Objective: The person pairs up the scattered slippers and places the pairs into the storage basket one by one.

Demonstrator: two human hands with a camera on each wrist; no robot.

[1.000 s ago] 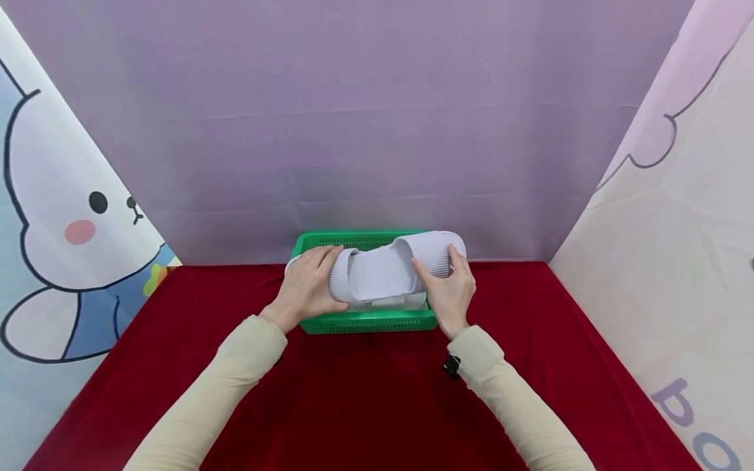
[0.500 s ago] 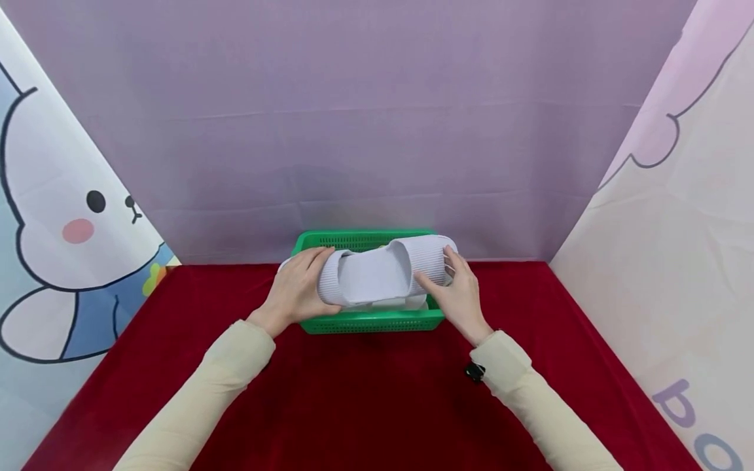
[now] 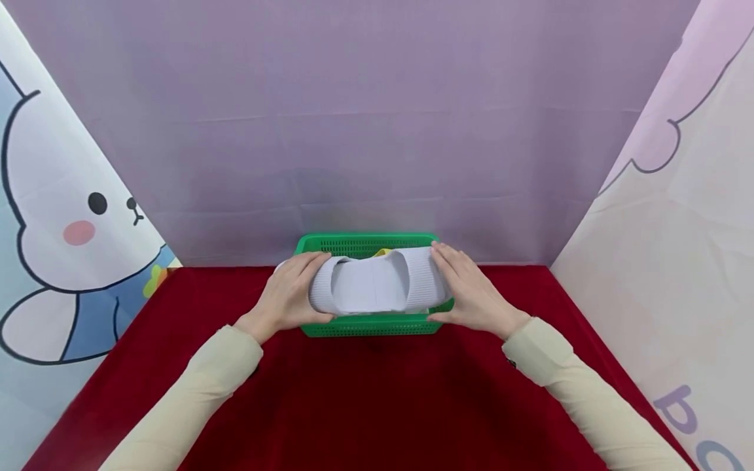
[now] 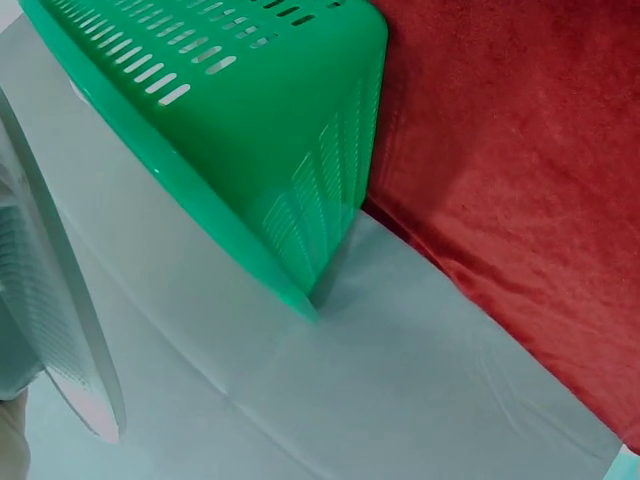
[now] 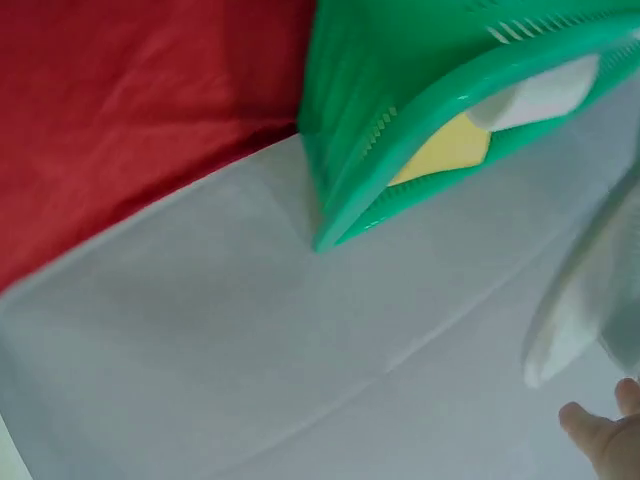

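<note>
Left hand [image 3: 290, 292] wraps the left end of the white slipper [image 3: 377, 284], fingers curled over its ribbed strap, thumb beneath. Right hand [image 3: 471, 294] lies against the slipper's right end with fingers nearly straight, pressing rather than clasping. The slipper sits crosswise over the green basket [image 3: 368, 325], resting on or just above the rim (contact hidden from the head view), with both ends overhanging the side walls. Another white piece lies below it, and something yellow [image 3: 383, 252] shows behind.

The basket stands at the back edge of the red cloth [image 3: 377, 392], against the purple backdrop [image 3: 377, 131].

Risk, as I judge it: the slipper looks wider than the basket opening, so pressing down may tilt it or tip the light basket.
</note>
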